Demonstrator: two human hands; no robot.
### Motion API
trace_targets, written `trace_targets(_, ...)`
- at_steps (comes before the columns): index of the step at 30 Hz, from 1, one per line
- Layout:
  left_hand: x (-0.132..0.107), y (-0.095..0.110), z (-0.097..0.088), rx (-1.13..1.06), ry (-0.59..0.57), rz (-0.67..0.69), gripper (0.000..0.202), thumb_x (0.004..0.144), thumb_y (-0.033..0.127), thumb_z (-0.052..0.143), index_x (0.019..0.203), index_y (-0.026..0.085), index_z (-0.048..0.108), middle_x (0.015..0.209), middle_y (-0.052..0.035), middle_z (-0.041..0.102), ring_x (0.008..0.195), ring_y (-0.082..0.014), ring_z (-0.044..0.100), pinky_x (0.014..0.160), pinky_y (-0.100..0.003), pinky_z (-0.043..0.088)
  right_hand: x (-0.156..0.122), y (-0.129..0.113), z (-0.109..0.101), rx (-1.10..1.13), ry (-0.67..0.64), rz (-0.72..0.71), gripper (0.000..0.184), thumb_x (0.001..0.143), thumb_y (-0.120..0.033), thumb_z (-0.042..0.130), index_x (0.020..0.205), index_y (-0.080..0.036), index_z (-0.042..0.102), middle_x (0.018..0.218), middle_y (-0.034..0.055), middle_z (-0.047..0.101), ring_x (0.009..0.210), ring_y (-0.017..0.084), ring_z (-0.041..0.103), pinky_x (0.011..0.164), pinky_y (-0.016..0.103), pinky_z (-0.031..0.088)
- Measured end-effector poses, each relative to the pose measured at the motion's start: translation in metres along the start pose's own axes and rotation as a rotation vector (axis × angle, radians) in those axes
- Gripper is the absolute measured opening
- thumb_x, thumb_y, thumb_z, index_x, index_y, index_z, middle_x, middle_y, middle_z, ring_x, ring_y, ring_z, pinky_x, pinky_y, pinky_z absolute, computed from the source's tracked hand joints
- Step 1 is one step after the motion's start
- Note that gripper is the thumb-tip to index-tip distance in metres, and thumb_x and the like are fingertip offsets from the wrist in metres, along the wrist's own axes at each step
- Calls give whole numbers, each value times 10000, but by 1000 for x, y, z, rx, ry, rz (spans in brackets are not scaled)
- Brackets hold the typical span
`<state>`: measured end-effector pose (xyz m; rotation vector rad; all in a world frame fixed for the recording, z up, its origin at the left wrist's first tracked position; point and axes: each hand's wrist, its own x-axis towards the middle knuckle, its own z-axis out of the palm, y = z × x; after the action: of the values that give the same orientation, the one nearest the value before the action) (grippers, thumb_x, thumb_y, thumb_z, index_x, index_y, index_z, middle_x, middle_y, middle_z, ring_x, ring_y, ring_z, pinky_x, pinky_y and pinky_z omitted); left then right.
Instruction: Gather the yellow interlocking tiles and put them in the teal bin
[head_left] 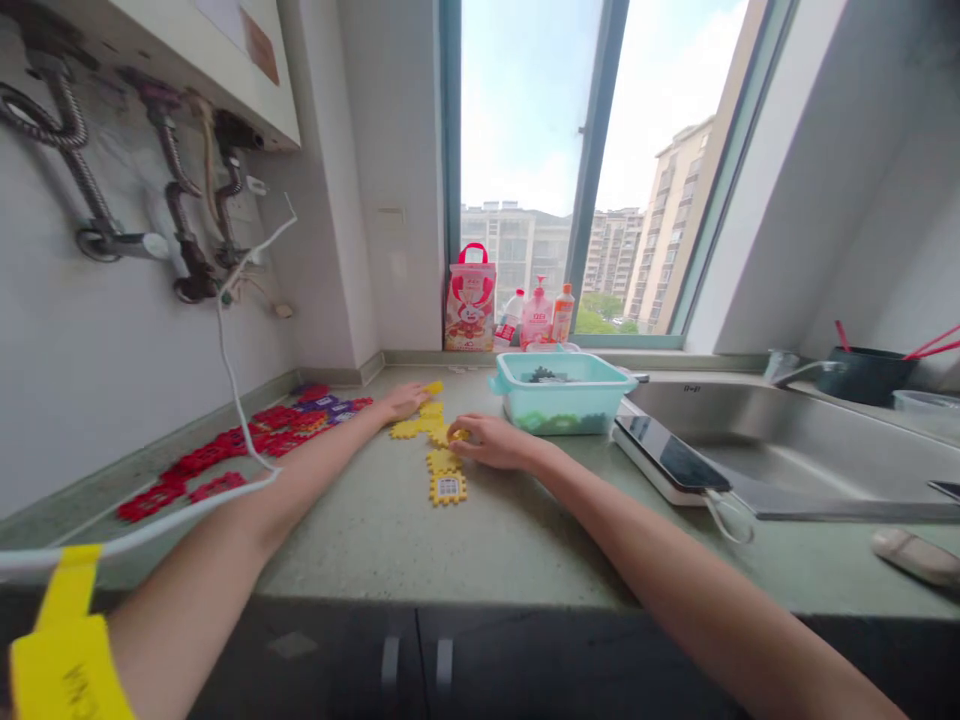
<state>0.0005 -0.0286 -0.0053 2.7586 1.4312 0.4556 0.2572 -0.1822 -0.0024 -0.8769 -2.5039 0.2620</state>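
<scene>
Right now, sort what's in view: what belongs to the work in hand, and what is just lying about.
In the work:
yellow toothed plastic tiles, at the left hand and right hand
probably red toothed plastic tiles
probably turquoise plastic tub

Lying about:
black-screened phone
pink pump bottle
pink package with red handle

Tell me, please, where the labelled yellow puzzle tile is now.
In the head view, the labelled yellow puzzle tile lies slightly left of centre, nearest the viewer among the yellow tiles, below-left of the right hand.
</scene>
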Motion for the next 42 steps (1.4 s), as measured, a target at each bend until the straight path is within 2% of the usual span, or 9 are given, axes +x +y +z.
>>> trace_targets(6,-53,23,-1,-33,-79,-25,512,1024,378,359,1401,176,640,1526,-96,572,1436,-249,485,1228,-376,335,-4,3,-1,5,63,43,188,955,-329,667,1048,-179,732,1066,101,734,962,222,680,894,342,510)
trace_targets(11,-79,30,-3,-46,-88,-14,526,1006,308,345,1408,148,644,1585,-113,502,1495,-254,418,1260,-375,285,-4,3,5,36,62,123,207,917,-358,693,1044,-202,743,1047,79,776,935,222,714,874,346,523)
trace_targets(17,-95,37,-18,-103,-59,58,550,963,323,416,1486,308,584,1601,-39,490,1502,-288,401,1257,-521,256,-3,-1,6,51,56,141,248,897,-399,697,1040,-201,741,1045,71,782,936,224,723,853,336,524)
trace_targets(20,-100,42,-26,-118,-102,161,569,923,305,467,1478,324,588,1554,-1,548,1463,-288,450,1246,-475,286,-3,0,5,53,57,144,233,894,-373,680,1028,-192,737,1022,67,781,915,219,717,844,335,523)
trace_targets(23,-99,42,-28,-106,-135,196,507,947,368,493,1429,313,637,1525,-8,579,1459,-308,455,1242,-458,290,-4,0,6,65,63,143,216,882,-324,664,1033,-184,728,1031,70,780,921,216,717,843,332,526)
trace_targets(28,-93,33,-23,-115,-38,173,522,936,578,596,1340,265,706,1525,-93,571,1480,-344,423,1239,-508,280,-4,0,8,128,73,121,243,831,-237,676,1068,-198,709,1085,67,777,989,217,722,910,336,540)
trace_targets(34,-91,28,-17,-224,43,232,401,871,567,713,1075,237,813,1414,-101,662,1415,-311,507,1212,-436,354,-4,1,9,169,82,111,316,810,-208,694,1126,-216,707,1135,62,773,1056,223,726,966,355,555)
trace_targets(38,-92,30,-17,-295,58,291,442,892,557,696,1193,244,779,1361,-95,694,1370,-279,551,1198,-415,374,-5,1,9,181,81,109,325,815,-213,698,1140,-213,711,1149,65,772,1057,225,728,967,363,560)
trace_targets(42,-93,33,-18,-342,15,318,526,808,588,782,1208,247,774,1335,-95,706,1371,-287,547,1187,-413,385,-5,0,8,180,83,96,301,830,-233,697,1129,-210,726,1124,61,781,1033,223,731,962,364,559)
